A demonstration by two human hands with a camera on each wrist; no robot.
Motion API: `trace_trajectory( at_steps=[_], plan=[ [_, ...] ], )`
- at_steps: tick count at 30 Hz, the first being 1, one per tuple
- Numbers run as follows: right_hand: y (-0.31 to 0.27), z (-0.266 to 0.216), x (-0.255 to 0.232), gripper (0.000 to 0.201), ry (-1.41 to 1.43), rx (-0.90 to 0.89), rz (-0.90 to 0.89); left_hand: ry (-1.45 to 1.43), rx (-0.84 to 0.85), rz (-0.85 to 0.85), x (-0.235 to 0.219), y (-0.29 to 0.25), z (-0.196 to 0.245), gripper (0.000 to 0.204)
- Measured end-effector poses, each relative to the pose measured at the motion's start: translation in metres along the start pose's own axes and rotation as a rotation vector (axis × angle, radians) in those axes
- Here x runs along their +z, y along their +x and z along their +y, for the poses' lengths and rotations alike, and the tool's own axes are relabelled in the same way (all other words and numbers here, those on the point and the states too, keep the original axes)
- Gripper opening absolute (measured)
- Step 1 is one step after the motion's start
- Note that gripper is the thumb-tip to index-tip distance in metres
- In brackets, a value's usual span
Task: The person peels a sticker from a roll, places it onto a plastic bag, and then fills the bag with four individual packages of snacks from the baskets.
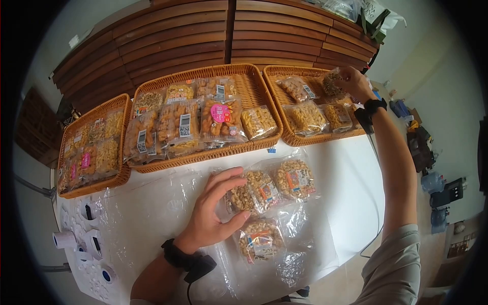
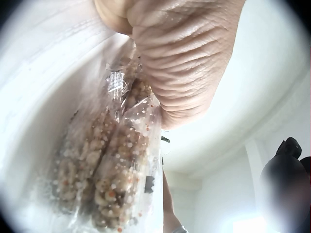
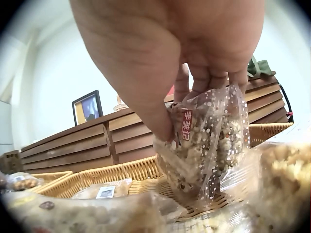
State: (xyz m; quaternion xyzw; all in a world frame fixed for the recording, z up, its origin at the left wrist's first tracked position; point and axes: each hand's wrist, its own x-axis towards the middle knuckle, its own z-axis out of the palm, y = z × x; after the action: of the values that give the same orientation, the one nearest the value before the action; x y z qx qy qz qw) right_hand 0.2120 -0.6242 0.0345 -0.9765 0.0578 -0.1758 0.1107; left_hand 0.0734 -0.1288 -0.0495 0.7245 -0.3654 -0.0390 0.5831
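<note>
My right hand [image 1: 356, 84] pinches a clear snack packet [image 3: 204, 141] with pale, clumped pieces and a small red label. It holds the packet upright inside the right wicker basket [image 1: 284, 133], thumb on one face and fingers behind. On the table, my left hand [image 1: 209, 213] holds another snack packet [image 1: 258, 189] of brown, nut-like clusters, its fingers along the far edge and its thumb at the near edge. Beside that lies a matching packet [image 1: 295, 178], and a third packet [image 1: 261, 239] is closer to me. The left fingertips are hidden in the left wrist view.
A middle wicker basket [image 1: 203, 152] and a smaller left basket [image 1: 94, 188] hold several packets. More packets [image 1: 305, 118] lie in the right basket. Clear plastic sheeting [image 1: 168, 223] covers the white table. Tape rolls [image 1: 63, 240] stand at the left edge; a slatted wooden cabinet [image 1: 173, 33] is behind.
</note>
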Motion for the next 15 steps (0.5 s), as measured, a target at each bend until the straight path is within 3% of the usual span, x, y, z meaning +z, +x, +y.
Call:
trace_trajectory(
  at_steps=[4, 7, 13, 15],
  plan=[
    [0.002, 0.007, 0.013, 0.061, -0.019, -0.159, 0.029, -0.010, 0.000, 0.006, 0.000, -0.001, 0.000, 0.052],
    [0.007, 0.008, 0.020, 0.071, 0.025, -0.015, -0.013, 0.006, -0.002, -0.028, -0.001, -0.001, -0.001, 0.054],
    [0.012, 0.005, 0.026, 0.075, -0.006, -0.061, 0.067, 0.020, -0.006, -0.027, -0.001, -0.002, 0.000, 0.054],
    [0.008, -0.002, 0.026, 0.075, -0.004, -0.043, 0.005, 0.019, -0.006, -0.029, -0.001, -0.001, 0.000, 0.053]
  ],
)
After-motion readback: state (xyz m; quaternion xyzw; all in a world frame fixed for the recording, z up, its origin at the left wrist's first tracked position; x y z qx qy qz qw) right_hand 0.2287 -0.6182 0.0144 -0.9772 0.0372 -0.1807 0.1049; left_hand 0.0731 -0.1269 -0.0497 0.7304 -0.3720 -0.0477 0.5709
